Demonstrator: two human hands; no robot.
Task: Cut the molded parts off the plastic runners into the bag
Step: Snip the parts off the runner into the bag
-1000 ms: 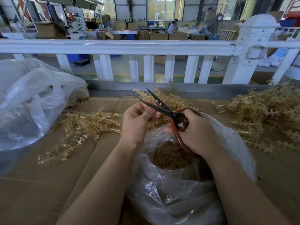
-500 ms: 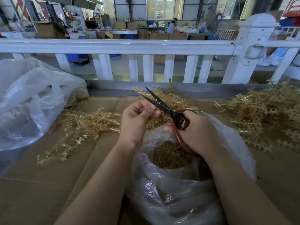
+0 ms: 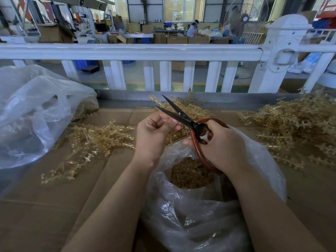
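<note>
**Scissors open over the bag of cut parts**

The clear plastic bag point(image 3: 190, 215) stands open on the cardboard-covered counter point(image 3: 45, 206) right in front of the person, a heap of amber cut parts point(image 3: 190, 175) inside it. Above its mouth the right hand point(image 3: 221, 144) grips the red-handled scissors point(image 3: 183, 119), blades parted and pointing up and to the left. The left hand point(image 3: 152, 131) is curled beside the blades, fingertips pinched together; what they pinch is too small to make out. Amber plastic runners lie in three heaps: left point(image 3: 91, 137), behind the hands point(image 3: 189, 108), and far right point(image 3: 294, 128). A second clear bag point(image 3: 36, 113) slumps at the left edge. A white railing point(image 3: 127, 51) runs behind the counter.
</note>
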